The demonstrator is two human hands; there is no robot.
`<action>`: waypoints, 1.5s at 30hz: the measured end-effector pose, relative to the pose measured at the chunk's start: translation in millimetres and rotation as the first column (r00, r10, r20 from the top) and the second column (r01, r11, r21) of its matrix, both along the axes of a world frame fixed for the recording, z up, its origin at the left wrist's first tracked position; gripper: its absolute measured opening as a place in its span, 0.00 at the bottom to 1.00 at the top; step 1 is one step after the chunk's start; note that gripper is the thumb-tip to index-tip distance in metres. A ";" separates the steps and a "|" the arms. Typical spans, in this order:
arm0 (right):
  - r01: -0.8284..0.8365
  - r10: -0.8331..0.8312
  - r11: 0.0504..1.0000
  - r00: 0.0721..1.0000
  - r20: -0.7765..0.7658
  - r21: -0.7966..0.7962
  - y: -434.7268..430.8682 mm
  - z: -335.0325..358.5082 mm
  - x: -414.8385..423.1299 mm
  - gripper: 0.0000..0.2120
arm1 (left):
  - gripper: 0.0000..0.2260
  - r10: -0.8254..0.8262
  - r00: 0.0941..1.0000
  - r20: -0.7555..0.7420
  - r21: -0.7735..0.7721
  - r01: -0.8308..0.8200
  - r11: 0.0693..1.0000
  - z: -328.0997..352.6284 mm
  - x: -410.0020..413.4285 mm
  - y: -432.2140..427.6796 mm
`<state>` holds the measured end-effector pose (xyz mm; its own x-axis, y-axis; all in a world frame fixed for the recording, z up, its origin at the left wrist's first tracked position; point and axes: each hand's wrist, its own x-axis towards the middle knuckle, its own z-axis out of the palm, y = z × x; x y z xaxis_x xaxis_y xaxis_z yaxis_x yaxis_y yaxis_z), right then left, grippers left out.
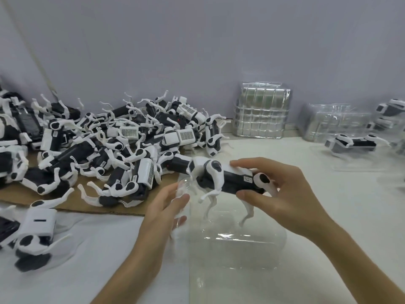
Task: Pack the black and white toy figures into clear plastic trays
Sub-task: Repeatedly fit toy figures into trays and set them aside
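Over clear tray (241,257), toy figure (232,179) between right fingers (243,165)

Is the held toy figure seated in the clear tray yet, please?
Not yet: the right hand grips the toy figure over the clear tray.

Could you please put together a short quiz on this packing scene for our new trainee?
1. True or false: the right hand grips a toy robot dog by its body.
2. The pile of loose figures lies on the person's: A) left, B) right, C) lap.
3. Fill in: the left hand holds the clear tray by its ____.

Key: 1 true; 2 A; 3 rim.
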<state>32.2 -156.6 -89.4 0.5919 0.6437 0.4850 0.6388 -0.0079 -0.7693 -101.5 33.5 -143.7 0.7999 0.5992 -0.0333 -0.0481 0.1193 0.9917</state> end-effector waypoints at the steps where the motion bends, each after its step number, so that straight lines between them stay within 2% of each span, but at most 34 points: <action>1: -0.003 0.003 1.000 1.000 0.017 -0.013 0.4 -0.4 -0.5 0.24 | 0.11 0.014 1.000 -0.003 -0.001 -0.014 1.000 -1.1 1.0 0.9; 9: -0.026 0.057 0.987 0.979 0.197 -0.156 4.3 -7.5 1.3 0.24 | 0.10 0.057 0.998 0.011 -0.002 -0.057 0.998 -2.4 1.8 2.5; 15: 0.086 -0.004 0.968 0.945 0.327 -0.236 6.7 -9.0 2.6 0.22 | 0.11 0.117 0.991 0.062 -0.039 -0.114 0.993 -3.0 1.8 2.0; 28: 0.040 0.035 0.954 0.969 0.243 -0.298 7.1 -13.6 4.9 0.23 | 0.13 0.139 0.981 0.134 0.032 -0.145 0.989 -4.5 1.7 -1.0; 32: 0.051 0.030 0.951 0.966 0.255 -0.306 8.2 -15.0 2.6 0.23 | 0.16 0.122 0.981 0.152 0.100 -0.138 0.985 -3.9 0.5 -0.8; 38: 0.078 0.015 0.954 0.952 0.307 -0.289 8.8 -12.6 -3.6 0.19 | 0.17 0.134 0.967 0.217 0.115 -0.162 0.980 -4.0 1.1 2.2; 42: 0.051 -0.016 0.981 0.982 0.187 -0.185 6.1 -4.8 -3.0 0.17 | 0.20 0.144 0.963 0.226 0.065 -0.162 0.985 -5.8 1.8 4.4; 45: 0.008 -0.008 0.978 1.000 0.001 -0.211 -4.2 2.0 14.4 0.30 | 0.19 0.149 0.960 0.237 0.054 -0.166 0.985 -7.0 2.4 5.0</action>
<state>46.6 -160.8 -87.4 0.5974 0.7266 0.3392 0.6383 -0.1748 -0.7497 -99.2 38.4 -150.7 0.6758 0.7124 0.1892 -0.2890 0.0200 0.9571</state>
